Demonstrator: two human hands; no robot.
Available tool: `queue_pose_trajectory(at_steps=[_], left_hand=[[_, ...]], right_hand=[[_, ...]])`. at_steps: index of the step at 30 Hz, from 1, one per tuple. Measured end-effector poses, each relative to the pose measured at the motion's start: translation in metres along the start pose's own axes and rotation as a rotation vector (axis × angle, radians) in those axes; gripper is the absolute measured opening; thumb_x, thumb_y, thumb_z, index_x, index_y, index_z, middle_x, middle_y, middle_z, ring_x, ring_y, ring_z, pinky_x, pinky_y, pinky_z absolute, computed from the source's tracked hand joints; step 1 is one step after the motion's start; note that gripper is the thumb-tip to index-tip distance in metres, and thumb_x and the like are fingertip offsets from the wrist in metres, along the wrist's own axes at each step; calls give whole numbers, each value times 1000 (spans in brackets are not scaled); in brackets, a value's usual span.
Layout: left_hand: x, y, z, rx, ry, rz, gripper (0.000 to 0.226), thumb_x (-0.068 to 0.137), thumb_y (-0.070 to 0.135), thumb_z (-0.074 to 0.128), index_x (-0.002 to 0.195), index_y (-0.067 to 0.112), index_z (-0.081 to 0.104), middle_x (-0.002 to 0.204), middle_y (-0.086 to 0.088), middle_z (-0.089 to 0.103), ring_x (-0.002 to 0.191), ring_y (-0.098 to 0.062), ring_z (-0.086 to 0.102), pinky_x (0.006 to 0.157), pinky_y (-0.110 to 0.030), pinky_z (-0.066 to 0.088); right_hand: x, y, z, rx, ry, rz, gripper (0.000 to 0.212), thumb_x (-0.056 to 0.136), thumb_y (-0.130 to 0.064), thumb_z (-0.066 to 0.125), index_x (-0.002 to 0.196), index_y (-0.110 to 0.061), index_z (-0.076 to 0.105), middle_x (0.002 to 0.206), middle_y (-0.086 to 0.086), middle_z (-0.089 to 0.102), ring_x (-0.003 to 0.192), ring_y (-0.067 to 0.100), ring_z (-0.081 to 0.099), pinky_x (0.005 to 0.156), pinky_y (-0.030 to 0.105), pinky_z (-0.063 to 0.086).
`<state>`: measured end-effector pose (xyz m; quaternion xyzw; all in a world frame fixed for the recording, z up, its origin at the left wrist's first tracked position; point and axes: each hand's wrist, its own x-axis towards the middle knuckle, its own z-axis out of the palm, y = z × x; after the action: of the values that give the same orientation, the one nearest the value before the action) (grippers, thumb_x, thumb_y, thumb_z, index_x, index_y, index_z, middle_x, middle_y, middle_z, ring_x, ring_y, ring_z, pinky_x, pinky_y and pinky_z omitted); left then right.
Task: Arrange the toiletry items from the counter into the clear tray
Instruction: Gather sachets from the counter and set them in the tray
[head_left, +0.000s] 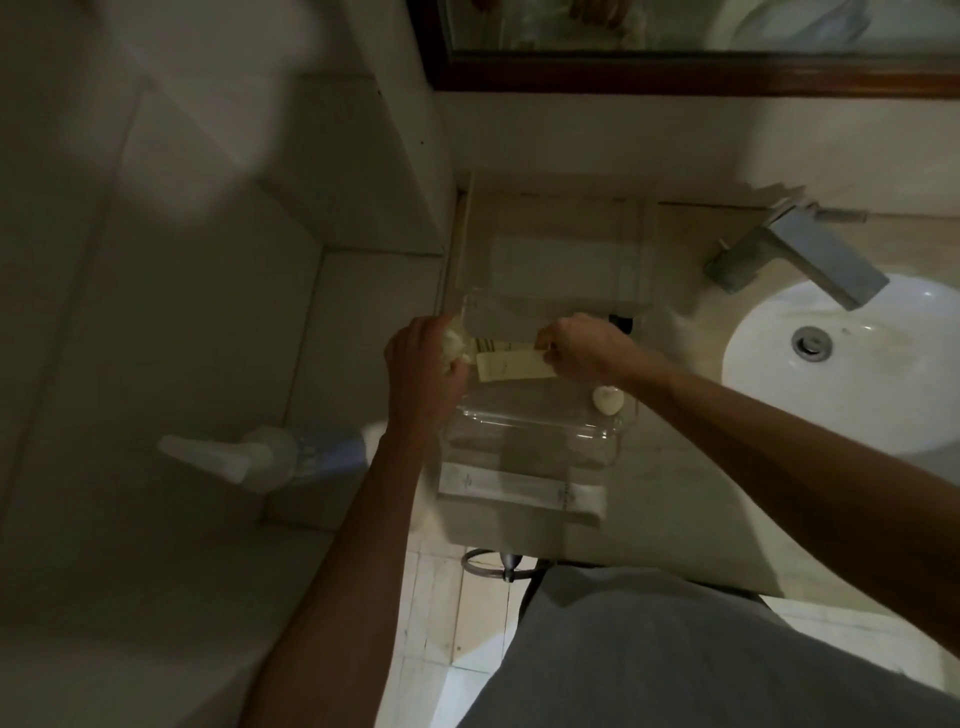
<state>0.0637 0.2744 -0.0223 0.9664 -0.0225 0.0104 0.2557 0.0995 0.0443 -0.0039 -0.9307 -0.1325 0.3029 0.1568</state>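
Observation:
The clear tray (540, 421) sits on the beige counter left of the sink. My right hand (582, 348) pinches the right end of a flat cream packet (511, 366) held over the tray. My left hand (421, 374) is at the tray's left edge, closed around a small whitish wrapped item (454, 340). A small pale round soap (608, 400) lies in the tray's right side. A long white packet (519, 491) rests on the counter just in front of the tray. The scene is dim and slightly blurred.
A white sink basin (852, 364) with a metal faucet (800, 257) lies to the right. A pump bottle (260, 457) stands at the left by the tiled wall. A clear box (556, 249) stands behind the tray. A framed mirror (675, 73) hangs above.

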Motion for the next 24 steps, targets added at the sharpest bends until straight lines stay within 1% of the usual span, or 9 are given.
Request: queue_pose_trajectory(at_steps=[2, 8, 12, 14, 15, 17, 20, 22, 24], left_hand=[[-1, 0, 0, -4, -6, 15, 62, 69, 18, 71, 129, 22, 54, 118, -4, 57, 110, -24, 51, 99, -42, 38], [-4, 4, 9, 5, -69, 52, 62, 71, 18, 72, 130, 21, 54, 117, -3, 57, 108, -24, 54, 99, -42, 39], [0, 8, 9, 3, -65, 52, 60, 71, 20, 65, 130, 18, 55, 117, -6, 58, 108, -28, 54, 99, -45, 39], [5, 11, 8, -10, -58, 48, 61, 70, 20, 64, 130, 18, 55, 118, -7, 58, 109, -28, 53, 100, -45, 38], [9, 12, 7, -13, -59, 48, 61, 70, 19, 65, 130, 18, 55, 119, -6, 57, 110, -27, 53, 101, -45, 38], [14, 15, 6, -7, -67, 54, 62, 71, 19, 67, 131, 20, 53, 120, -5, 57, 111, -27, 53, 102, -45, 37], [17, 18, 7, 9, -85, 66, 61, 71, 22, 67, 131, 20, 54, 119, -6, 56, 111, -28, 52, 103, -45, 36], [16, 21, 7, 3, -95, 66, 61, 70, 23, 65, 130, 20, 54, 119, -6, 56, 110, -29, 51, 102, -45, 37], [14, 23, 7, -2, -103, 71, 62, 70, 23, 65, 131, 19, 55, 119, -7, 56, 111, -29, 51, 102, -46, 38]], right_hand=[[-1, 2, 1, 1, -12, 29, 30, 95, -17, 53, 123, -19, 63, 96, 1, 65, 82, 17, 62, 66, 28, 48], [-21, 22, 7, 126, -17, 89, 28, 91, -18, 54, 117, -15, 67, 105, 5, 67, 90, 18, 62, 75, 32, 53], [-34, 29, 15, 476, 57, 159, 25, 96, -27, 56, 114, -13, 66, 106, 4, 66, 88, 14, 63, 69, 25, 51], [-40, 30, 21, 639, 35, 219, 27, 98, -32, 54, 110, -13, 68, 101, 3, 67, 85, 13, 65, 65, 23, 50], [-44, 30, 24, 619, 15, 250, 28, 98, -36, 53, 103, -13, 69, 93, 1, 68, 80, 13, 67, 61, 22, 50], [-52, 32, 31, 409, 62, 294, 33, 97, -42, 54, 86, -15, 70, 79, 0, 69, 68, 13, 67, 53, 25, 51], [-58, 34, 36, 79, 214, 250, 23, 97, -32, 53, 88, -17, 68, 82, 1, 69, 62, 11, 60, 47, 23, 43], [-52, 35, 34, -66, 296, 74, 18, 94, -22, 56, 109, -19, 66, 107, 5, 67, 83, 16, 62, 62, 27, 51], [-34, 36, 33, -236, 271, -131, 47, 89, -18, 65, 134, -22, 54, 133, 5, 54, 114, 23, 52, 88, 36, 51]])
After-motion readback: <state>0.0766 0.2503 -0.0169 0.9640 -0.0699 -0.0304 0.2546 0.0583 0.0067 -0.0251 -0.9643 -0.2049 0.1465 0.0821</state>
